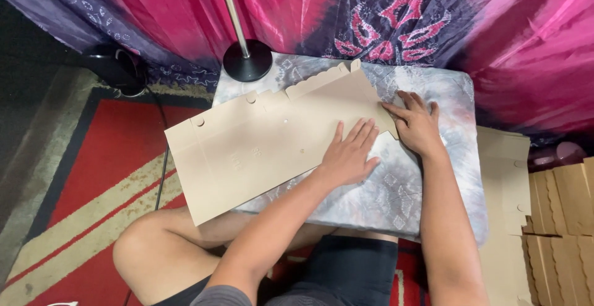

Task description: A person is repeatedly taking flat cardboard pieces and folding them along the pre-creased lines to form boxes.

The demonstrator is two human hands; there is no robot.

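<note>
A flat tan cardboard box blank (260, 142) with scalloped edges and small holes lies across a low table covered in a grey-white patterned cloth (427, 188). My left hand (348, 154) presses flat on the blank's right part, fingers spread. My right hand (416, 123) rests on the blank's right end, fingers on a flap at the edge. The blank's left end hangs past the table over my knee.
A black round lamp base with a metal pole (246, 58) stands at the table's far left corner. Stacks of cardboard pieces (557, 219) lie to the right. Pink and purple fabric (495, 34) hangs behind. A red striped rug (105, 176) covers the floor at left.
</note>
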